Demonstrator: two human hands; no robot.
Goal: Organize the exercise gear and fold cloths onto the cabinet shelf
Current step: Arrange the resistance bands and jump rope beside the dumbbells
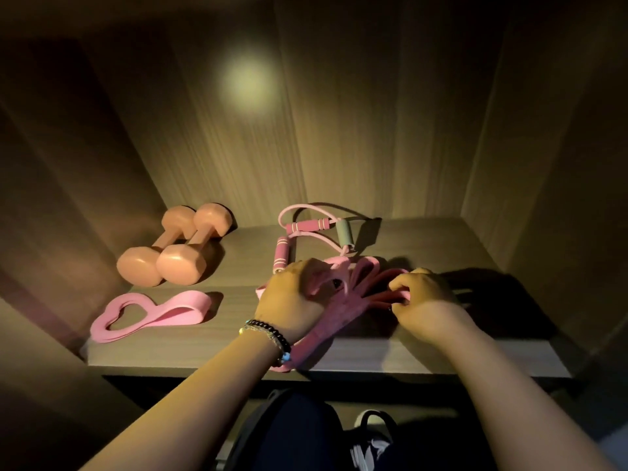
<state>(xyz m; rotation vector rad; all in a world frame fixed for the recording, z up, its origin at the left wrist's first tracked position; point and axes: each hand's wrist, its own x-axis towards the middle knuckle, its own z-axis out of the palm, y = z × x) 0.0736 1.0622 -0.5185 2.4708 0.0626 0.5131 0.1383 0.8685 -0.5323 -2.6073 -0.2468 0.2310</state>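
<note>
On the shelf (pixel 424 348) — two dumbbells (pixel 171 248), both hands (pixel 289 300) gripping one band bundle (pixel 343 300).

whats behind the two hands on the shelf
Behind the left hand and right hand lies a pink tube exerciser with striped foam grips and a grey-green sleeve. Its near loops run under the pink bands they hold, hidden there.

We see bare shelf (pixel 238 260) between dumbbells (pixel 173 246) and tube handles (pixel 299 232), open strip behind the dumbbells blocked by back wall (pixel 306 130), flat bands (pixel 153 311) in front of the dumbbells, both hands (pixel 289 300) and strap bundle (pixel 343 300) crowding their right.
</note>
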